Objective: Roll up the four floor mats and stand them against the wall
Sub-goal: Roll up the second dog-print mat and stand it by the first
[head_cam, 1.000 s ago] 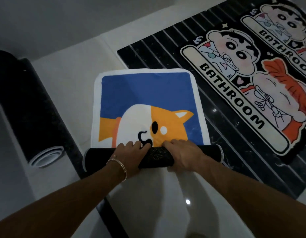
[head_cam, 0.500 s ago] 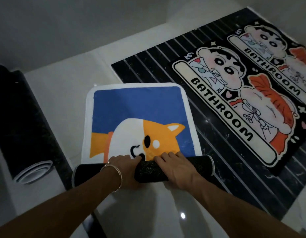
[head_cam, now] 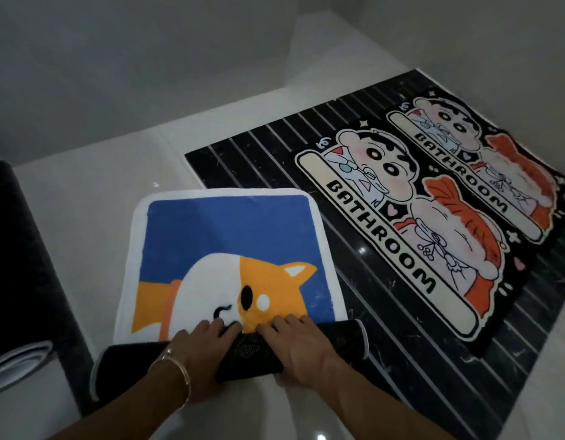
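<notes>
The pale glossy floor fills most of the view, meeting a plain grey wall at the back. A black striped floor panel runs across its right side. On that panel lie two flat cartoon mats, each lettered "BATHROOM": the nearer BATHROOM mat and, just beside it toward the right edge, the farther BATHROOM mat.

The dog mat, blue with an orange and white dog and a white border, lies in the middle, mostly on the pale tile, with its right edge over the striped panel. Its near end is wound into a dark tube with the black dotted underside outward; the rest lies flat.

At the left edge a rolled mat lies on its side on the floor, black outside, its white spiral end facing the camera.

Both hands sit side by side on the tube. The left hand and the right hand grip it, fingers curled over its top. A thin bracelet circles the left wrist.
</notes>
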Demonstrator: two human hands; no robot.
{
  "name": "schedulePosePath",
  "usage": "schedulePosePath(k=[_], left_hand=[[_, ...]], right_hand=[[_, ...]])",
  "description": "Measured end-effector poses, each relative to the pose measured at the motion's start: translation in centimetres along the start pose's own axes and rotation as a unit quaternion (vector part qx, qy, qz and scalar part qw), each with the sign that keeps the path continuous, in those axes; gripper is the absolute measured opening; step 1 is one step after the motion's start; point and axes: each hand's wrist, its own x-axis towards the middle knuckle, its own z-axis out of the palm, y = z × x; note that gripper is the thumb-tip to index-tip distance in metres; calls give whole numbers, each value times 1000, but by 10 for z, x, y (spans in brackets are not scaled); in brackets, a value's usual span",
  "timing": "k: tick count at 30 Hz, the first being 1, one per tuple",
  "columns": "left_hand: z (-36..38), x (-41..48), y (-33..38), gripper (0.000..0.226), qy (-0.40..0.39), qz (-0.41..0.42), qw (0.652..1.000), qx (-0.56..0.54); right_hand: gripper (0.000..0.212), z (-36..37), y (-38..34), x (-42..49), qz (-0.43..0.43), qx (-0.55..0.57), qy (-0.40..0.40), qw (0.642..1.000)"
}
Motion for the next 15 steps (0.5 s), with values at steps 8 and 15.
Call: schedulePosePath(k=[8,15], left_hand=[[4,9,-2,67,-21,2,1000,-22],[3,11,-12,92,45,20,999,8]], right_hand=[[72,4,5,-1,15,-5,41,999],[61,8,-3,1,35,-20,74,996]])
